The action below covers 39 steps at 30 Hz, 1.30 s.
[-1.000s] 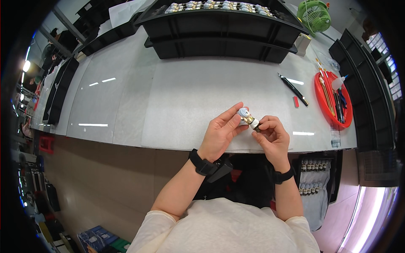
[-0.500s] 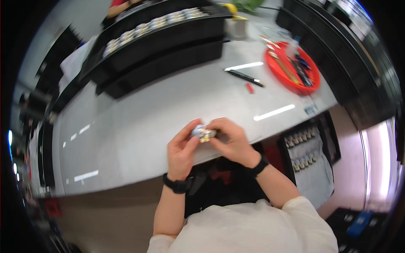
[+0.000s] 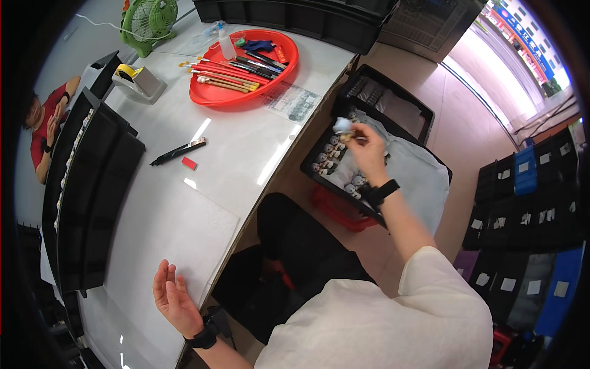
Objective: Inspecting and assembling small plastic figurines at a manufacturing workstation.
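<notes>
Right hand [image 3: 369, 150] pinching a small figurine with a pale blue, rounded head [image 3: 342, 126], held above the rows in a black rectangular plastic tray [image 3: 324, 183] beside the glossy pale-grey desk [image 3: 227, 144]. Similar figurines [image 3: 329, 150] and white sheeting [image 3: 424, 178] in tray. Left hand [image 3: 176, 301] empty, fingers loosely extended, at desk's near edge. Red oval plastic dish [image 3: 212, 97] of brushes [image 3: 230, 77] on desk.

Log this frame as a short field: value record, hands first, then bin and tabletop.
left hand: open, holding nothing, near the table edge
right hand: holding a figurine over the bin
bin: black, with more figurines and a pale sheet
tray: red, with brushes and a bottle
pen: black, beside a red block
</notes>
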{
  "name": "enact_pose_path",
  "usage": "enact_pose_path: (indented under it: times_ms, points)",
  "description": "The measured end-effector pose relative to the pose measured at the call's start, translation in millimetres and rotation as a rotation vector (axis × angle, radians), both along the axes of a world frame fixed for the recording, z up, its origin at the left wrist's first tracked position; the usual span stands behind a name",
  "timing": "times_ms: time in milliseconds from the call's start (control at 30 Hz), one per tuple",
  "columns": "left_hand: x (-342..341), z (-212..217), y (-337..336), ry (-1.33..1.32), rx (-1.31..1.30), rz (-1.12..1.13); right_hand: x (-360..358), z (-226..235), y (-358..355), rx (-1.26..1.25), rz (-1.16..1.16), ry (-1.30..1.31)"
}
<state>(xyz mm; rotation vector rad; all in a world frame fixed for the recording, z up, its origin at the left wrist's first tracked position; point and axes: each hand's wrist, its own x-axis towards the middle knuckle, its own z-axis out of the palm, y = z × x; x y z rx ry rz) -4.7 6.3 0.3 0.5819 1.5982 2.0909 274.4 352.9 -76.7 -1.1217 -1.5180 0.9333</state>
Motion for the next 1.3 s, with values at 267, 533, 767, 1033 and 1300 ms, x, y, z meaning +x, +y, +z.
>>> enact_pose_path:
  times_ms: [267,533,767,1033,1300]
  points:
    - [1.4,0.8,-3.1,-0.002,-0.036,0.073,155.0,-110.7,92.8,-0.062,-0.298,-0.763]
    - [1.0,1.1,-0.7,-0.025,-0.034,0.089,146.6,-127.2,106.9,-0.109,-0.325,-0.918]
    - [-1.0,0.0,-2.1,-0.041,-0.031,0.087,155.3,-82.6,80.5,-0.081,-0.264,-0.965]
    - [-3.1,0.8,-3.7,-0.032,-0.033,0.041,238.9,-48.7,-25.7,-0.241,-0.858,-1.209]
    - [-0.9,2.7,-3.1,-0.039,-0.007,0.025,266.9,-19.4,-90.2,-0.816,-0.561,-0.939]
